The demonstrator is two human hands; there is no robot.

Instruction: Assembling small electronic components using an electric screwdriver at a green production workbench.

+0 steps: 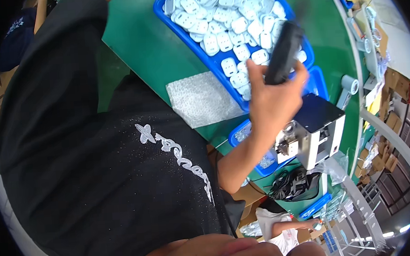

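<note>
While right-hand fingers [255, 77] clamp a black object [283, 53], green tabletop [135, 49] spreads beyond the blue tray's rim [208, 60].

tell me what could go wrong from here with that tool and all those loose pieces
The black tool in the right hand overlaps the large blue tray in view; if it dips, it might scuff the pale pieces. They are heaped loosely, so a bump could spill some. The forearm seems close to a smaller blue tray and might knock it.
</note>
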